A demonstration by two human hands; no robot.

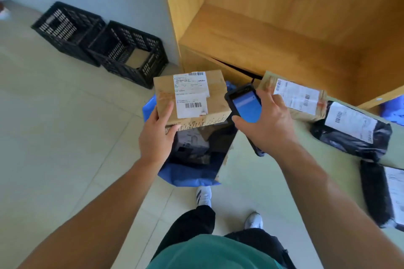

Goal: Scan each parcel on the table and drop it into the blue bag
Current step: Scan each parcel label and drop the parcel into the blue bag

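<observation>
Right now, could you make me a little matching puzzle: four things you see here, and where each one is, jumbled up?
Things:
1. cardboard box
2. handheld scanner
3. black parcel
4. black crates

Places:
A. on the floor by the wall
B. held in the right hand
C. lying on the table
D. held in the left hand, above the blue bag

Pairs: 1-D, 2-B, 3-C, 4-A.
</observation>
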